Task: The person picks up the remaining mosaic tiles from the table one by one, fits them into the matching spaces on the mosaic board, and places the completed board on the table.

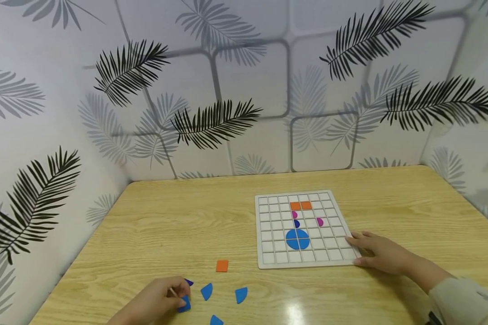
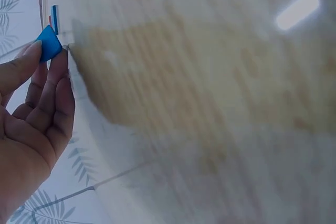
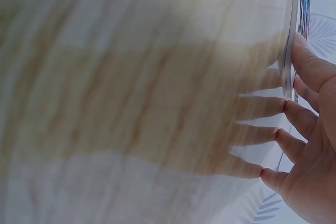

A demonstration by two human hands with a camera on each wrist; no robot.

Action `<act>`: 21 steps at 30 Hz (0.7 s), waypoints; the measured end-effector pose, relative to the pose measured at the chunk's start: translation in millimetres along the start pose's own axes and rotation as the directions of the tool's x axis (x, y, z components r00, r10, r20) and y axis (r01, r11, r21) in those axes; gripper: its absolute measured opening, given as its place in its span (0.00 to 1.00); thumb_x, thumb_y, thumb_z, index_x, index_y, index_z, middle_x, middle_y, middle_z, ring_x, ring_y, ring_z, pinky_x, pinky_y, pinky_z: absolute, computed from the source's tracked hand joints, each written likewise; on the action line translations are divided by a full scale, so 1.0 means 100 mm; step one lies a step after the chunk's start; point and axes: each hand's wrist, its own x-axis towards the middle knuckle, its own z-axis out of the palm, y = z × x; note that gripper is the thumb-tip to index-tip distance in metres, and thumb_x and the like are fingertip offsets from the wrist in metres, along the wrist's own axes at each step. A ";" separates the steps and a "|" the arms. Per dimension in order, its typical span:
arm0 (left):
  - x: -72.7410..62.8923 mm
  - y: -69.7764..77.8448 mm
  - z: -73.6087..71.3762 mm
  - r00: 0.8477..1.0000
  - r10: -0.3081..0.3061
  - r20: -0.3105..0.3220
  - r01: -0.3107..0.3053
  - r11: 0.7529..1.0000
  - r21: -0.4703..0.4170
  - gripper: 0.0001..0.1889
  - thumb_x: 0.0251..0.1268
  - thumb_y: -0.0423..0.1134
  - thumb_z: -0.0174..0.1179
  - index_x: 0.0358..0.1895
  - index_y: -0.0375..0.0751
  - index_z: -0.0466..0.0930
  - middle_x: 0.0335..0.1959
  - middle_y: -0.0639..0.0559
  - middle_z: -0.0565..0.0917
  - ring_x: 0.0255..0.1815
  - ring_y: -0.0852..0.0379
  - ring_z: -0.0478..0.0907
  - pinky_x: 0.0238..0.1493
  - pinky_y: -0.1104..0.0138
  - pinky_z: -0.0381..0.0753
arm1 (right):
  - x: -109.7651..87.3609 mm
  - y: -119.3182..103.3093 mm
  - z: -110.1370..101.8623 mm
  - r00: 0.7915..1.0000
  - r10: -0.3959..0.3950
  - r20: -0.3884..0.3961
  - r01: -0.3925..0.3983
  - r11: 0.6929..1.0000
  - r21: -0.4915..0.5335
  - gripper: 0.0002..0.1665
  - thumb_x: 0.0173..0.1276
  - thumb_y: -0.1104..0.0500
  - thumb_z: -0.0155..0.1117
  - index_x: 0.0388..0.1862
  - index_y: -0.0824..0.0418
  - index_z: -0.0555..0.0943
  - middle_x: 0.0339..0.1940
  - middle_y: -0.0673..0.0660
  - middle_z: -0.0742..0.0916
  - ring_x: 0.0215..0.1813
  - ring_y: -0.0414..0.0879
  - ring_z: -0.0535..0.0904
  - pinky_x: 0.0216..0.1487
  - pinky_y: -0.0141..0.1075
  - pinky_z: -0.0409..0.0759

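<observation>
Between thumb and fingertips, my left hand [image 1: 162, 295] pinches a small flat blue tile [image 2: 50, 44], low over the table's near left part. Just beyond those fingers a dark purple piece [image 1: 189, 282] shows, partly hidden. My right hand [image 1: 384, 253] rests at the near right corner of a white grid board [image 1: 309, 264], its thumb and fingertips against the edge with the fingers spread. On the board lie two orange squares [image 1: 306, 205], two magenta half-rounds [image 1: 320, 221], a dark blue half-round [image 1: 296, 224] and a blue circle [image 1: 303, 243] made of quarter pieces.
Loose on the wooden table [image 1: 179, 216] lie an orange square [image 1: 222, 266] and blue quarter-round pieces, one [image 1: 206, 291] near my left hand, another [image 1: 241, 295] to its right, a third [image 1: 216, 321] at the frame's bottom. A leaf-patterned wall [image 1: 260, 144] stands behind.
</observation>
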 end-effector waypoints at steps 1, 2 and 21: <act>0.01 0.01 -0.01 1.000 0.011 -0.004 -0.011 1.000 0.009 0.02 0.55 0.32 0.56 0.32 0.39 0.73 0.33 0.51 0.76 0.32 0.58 0.72 0.30 0.70 0.72 | 0.00 0.00 0.00 1.000 0.002 0.002 -0.002 1.000 0.001 0.39 0.54 0.41 0.56 0.57 0.66 0.67 0.57 0.70 0.68 0.57 0.69 0.57 0.50 0.60 0.56; 0.01 0.03 -0.01 1.000 0.020 -0.009 -0.019 0.999 0.026 0.02 0.55 0.32 0.56 0.31 0.40 0.73 0.34 0.51 0.76 0.32 0.59 0.72 0.31 0.70 0.72 | 0.00 0.00 -0.01 1.000 0.003 0.002 -0.003 1.000 -0.001 0.39 0.54 0.41 0.56 0.57 0.66 0.67 0.57 0.70 0.68 0.58 0.69 0.57 0.51 0.60 0.56; 0.43 0.41 -0.08 0.996 0.045 -0.081 -0.041 0.998 0.047 0.03 0.58 0.25 0.50 0.35 0.35 0.69 0.31 0.47 0.71 0.27 0.52 0.76 0.25 0.65 0.76 | 0.00 0.02 0.01 1.000 -0.025 -0.008 0.025 1.000 0.001 0.38 0.55 0.42 0.56 0.57 0.66 0.68 0.56 0.71 0.68 0.57 0.70 0.57 0.50 0.60 0.56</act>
